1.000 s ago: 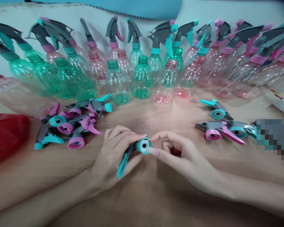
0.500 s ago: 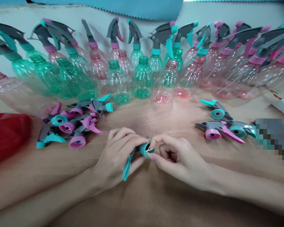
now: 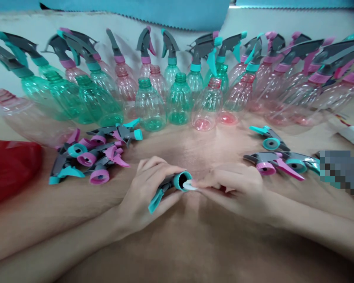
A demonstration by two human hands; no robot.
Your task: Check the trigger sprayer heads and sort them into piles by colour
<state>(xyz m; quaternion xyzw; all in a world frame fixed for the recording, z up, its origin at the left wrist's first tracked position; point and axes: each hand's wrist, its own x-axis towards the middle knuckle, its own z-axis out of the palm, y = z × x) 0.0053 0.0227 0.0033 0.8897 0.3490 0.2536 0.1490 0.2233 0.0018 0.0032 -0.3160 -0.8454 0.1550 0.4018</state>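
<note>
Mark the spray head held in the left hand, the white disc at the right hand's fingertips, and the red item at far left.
Spray head (image 3: 167, 183): head view, on its gray body.
White disc (image 3: 189, 186): head view, middle of its visible surface.
Red item (image 3: 13, 169): head view, on its glossy side.

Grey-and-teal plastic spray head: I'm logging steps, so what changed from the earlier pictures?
The small white disc, first inside the teal collar, has tilted out rightward, held by the right hand. The left hand still holds the spray head; green plastic bottles unchanged.
</note>
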